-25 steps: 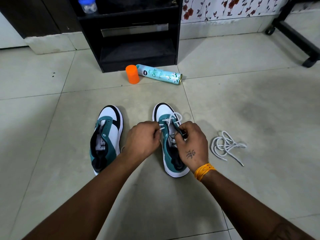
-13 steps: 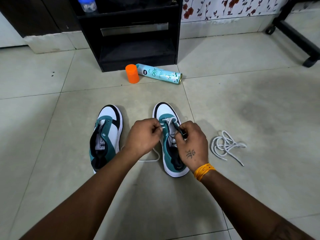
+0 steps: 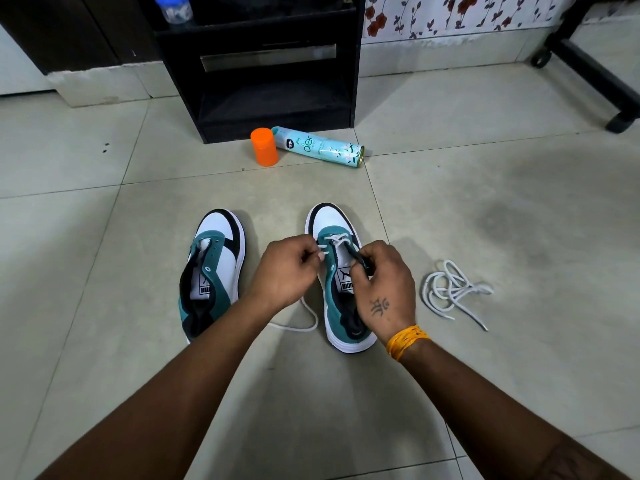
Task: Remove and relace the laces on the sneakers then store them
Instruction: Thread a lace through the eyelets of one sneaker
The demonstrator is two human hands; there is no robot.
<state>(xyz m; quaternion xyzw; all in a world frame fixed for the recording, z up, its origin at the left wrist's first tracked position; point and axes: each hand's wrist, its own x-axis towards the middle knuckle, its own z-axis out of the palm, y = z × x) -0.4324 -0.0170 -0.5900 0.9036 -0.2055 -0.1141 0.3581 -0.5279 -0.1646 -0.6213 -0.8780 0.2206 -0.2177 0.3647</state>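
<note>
Two teal, white and black sneakers stand side by side on the tiled floor. The left sneaker has no lace. The right sneaker has a white lace crossed through its front eyelets. My left hand pinches that lace beside the shoe's left eyelets, and the lace's tail trails on the floor under my wrist. My right hand pinches the shoe's dark right eyelet flap. A second white lace lies loose in a heap to the right.
An orange cap and a pale blue spray can lie on the floor in front of a black shelf unit. A black wheeled frame stands at the far right. Floral wall trim runs behind.
My left hand has pulled the lace through to the left, taking up the loop over the toe; a tail of lace now lies on the floor below my left wrist.
</note>
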